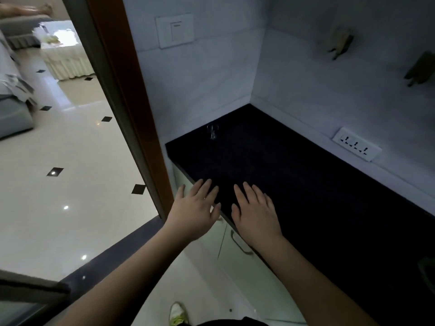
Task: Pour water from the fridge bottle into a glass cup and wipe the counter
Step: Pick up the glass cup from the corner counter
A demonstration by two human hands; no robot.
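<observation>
Hands: left hand and right hand hover flat at the near edge of the black stone counter, fingers straight, slightly spread, holding nothing.
Cup: small clear glass cup stands upright near the counter's far left edge.
Handling: probably light, rigid, slippery, breakable; grip round its side.
Bottle: unseen.

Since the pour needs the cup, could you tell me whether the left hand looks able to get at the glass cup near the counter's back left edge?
Probably yes: the left hand is open at the counter's front edge, and only bare dark surface lies between it and the glass cup.
</observation>
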